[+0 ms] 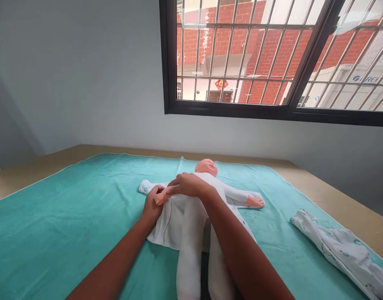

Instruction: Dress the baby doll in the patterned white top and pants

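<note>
You seem to be steadying the doll's (207,167) arm: your left hand (152,205) curls round its small hand (162,197); your right (187,184) lies across, fingers together, any pinch unclear. Its head is beyond your right. Moving the arm calls for gentle support.

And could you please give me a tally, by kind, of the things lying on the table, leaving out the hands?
Doll: 1
Turquoise cloth: 1
White printed clothing: 2 (the spread garment under the doll, the bunched garment at the right)
Total: 4
</note>
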### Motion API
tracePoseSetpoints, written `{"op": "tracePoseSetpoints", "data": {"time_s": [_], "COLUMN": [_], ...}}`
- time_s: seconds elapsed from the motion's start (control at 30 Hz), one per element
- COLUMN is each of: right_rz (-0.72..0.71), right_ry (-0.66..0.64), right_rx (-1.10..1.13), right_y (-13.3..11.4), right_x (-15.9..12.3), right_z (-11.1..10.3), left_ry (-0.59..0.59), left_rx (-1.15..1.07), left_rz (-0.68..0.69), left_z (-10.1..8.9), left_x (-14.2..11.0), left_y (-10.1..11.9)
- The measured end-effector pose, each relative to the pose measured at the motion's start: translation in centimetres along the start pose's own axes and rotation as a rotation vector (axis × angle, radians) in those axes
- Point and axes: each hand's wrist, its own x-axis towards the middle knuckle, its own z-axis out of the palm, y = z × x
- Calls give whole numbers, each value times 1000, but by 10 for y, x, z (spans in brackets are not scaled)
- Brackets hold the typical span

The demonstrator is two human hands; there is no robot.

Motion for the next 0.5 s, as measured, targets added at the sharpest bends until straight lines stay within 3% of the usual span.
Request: {"op": "tracePoseSetpoints", "data": {"time_s": [0.1,0.3,0.5], "right_rz": [-60,-23,37], "right_ry": [-24,35,90], "right_rx": [38,-69,-89], "right_y": [3,9,17], "right_x": [5,15,19], "right_z": [4,17,22], "left_ry": [73,306,347], "left_rx": [-89,-74,-7], "left_rz": [-55,-147,-85], "left_z": [-6,-6,-2], "left_x": [-1,-5,-10], "left_y": [2,9,20]}}
